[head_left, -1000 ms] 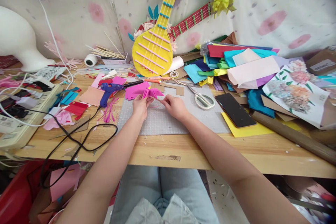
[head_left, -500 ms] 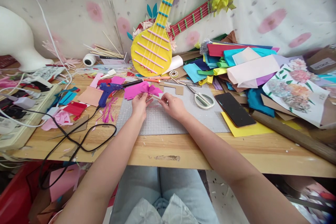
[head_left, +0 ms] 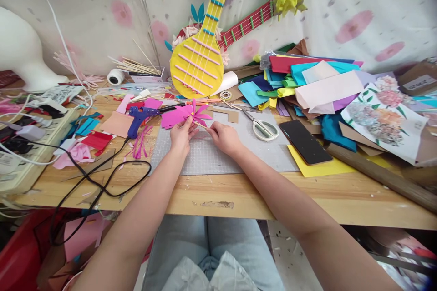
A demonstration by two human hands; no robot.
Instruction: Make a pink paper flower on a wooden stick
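Magenta paper flower, pointed petals fanned out, held in left hand. Thin tan stick just below, slanting down to right hand's fingertips.

Pale, softly creased sheeting printed with pink blossoms hangs behind a light-brown wooden table, its surface marred by a rough, chipped patch near the front edge. Below, dark flecks dot a pale floor as soft, even light falls across the room.
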